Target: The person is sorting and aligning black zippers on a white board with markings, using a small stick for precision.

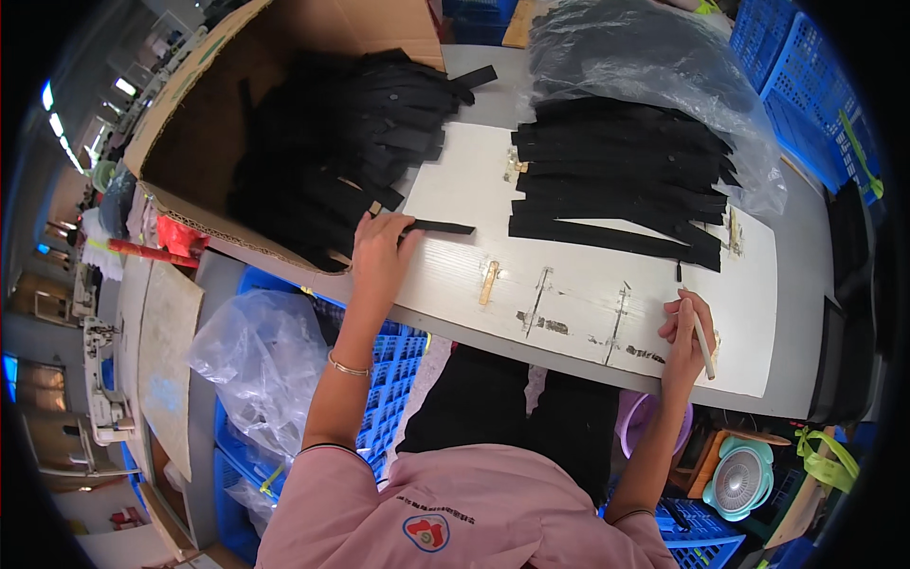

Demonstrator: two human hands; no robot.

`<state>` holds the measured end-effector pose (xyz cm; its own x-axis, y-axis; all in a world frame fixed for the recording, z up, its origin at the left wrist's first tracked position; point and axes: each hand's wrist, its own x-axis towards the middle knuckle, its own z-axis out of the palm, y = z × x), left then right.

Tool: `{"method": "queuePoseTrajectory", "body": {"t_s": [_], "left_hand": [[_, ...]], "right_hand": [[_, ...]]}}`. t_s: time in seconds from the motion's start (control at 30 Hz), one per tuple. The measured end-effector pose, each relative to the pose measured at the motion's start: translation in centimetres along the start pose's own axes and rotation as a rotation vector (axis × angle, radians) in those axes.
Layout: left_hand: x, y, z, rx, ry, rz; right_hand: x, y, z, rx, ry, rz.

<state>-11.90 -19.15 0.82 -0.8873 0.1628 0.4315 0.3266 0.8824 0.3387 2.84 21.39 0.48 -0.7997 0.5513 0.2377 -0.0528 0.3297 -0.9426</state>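
My left hand is closed at the edge of the cardboard box, its fingers on the end of a short black fabric strip. That strip points right over the white board. In my right hand, with curled fingers, is a slim white pen-like stick. Just beyond these fingers shows a small dark tip; whether it belongs to the stick I cannot tell. Black strips lie in overlapping rows on the board's far side, above my right hand. A larger heap of black strips spills out of the box.
The open cardboard box lies at the far left of the table. Clear plastic sheeting covers the back right, beside blue crates. A small wooden piece and dark marks are on the board. A teal fan stands below right.
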Motion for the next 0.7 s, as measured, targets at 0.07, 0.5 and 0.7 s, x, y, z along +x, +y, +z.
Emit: {"method": "queuePoseTrajectory", "body": {"t_s": [0.07,0.5,0.7], "left_hand": [[-1.1,1.7,0.0,-0.058,0.017,0.062],[-6.5,16.2,5.0,-0.371,-0.007,0.264],[-8.6,21.1,5.8,-0.375,-0.257,0.392]], "right_hand": [[0.1,0.2,-0.2,0.015,-0.004,-0.005],[-5.0,-2.2,1.3,-0.048,0.153,-0.121],[-7.4,0.4,1.0,-0.762,-0.106,-0.452]]}}
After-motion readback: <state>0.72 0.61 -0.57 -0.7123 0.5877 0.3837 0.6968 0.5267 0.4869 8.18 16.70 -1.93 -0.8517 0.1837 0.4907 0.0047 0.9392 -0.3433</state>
